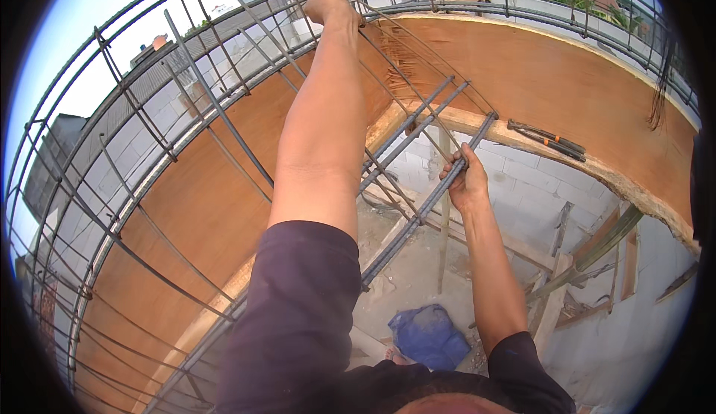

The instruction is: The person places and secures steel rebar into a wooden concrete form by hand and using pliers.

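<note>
My left arm stretches far forward, and my left hand (332, 7) is closed in a fist at the steel bars by the far corner of the formwork. Its fingers are partly hidden, but they appear to grip the bars there. Lower and to the right, my right hand (468, 179) has its fingers wrapped round a thick rebar (425, 209) of a rebar cage. Two more long bars (418, 119) run alongside, with thin stirrups across them. A pair of pincers (548, 139) with black and orange handles lies on the wooden ledge right of my right hand.
Orange-brown plywood panels (522, 63) form the sides ahead and on the left. A curved-looking rebar cage (142, 123) runs along the left. Far below are a dusty floor, a blue sack (430, 337), a bamboo pole (597, 253) and a block wall (537, 171).
</note>
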`<state>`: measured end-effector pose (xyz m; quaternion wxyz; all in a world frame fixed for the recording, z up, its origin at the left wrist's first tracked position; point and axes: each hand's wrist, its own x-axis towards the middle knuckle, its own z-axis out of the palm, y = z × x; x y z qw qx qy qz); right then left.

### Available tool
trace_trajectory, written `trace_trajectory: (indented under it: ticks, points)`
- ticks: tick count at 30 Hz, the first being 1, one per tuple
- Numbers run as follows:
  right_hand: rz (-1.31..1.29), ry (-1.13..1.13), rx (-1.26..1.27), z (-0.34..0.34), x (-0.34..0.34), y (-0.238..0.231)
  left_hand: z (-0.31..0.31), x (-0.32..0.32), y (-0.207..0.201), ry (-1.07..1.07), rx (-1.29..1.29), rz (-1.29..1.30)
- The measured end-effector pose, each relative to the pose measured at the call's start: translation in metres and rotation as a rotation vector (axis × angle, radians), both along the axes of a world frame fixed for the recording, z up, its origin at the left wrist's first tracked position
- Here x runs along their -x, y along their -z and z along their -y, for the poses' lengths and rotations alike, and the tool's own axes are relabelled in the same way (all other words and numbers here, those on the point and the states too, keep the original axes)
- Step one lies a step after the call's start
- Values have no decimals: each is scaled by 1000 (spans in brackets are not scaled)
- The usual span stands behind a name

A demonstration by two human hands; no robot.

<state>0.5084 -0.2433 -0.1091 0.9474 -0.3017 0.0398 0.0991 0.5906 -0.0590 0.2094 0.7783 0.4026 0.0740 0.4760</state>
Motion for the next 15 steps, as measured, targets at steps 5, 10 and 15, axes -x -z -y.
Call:
trace_trajectory:
  ticks: [5, 10, 15]
  points:
    - [16, -28, -372, -7, -5, 10, -3, -22, 7, 85, 1, 67]
    - [52, -128, -366, -6, 7, -1, -25, -24, 5, -51, -61, 107]
    - [-61, -4, -289, 16, 6, -13, 20, 6, 4, 37, 82, -90]
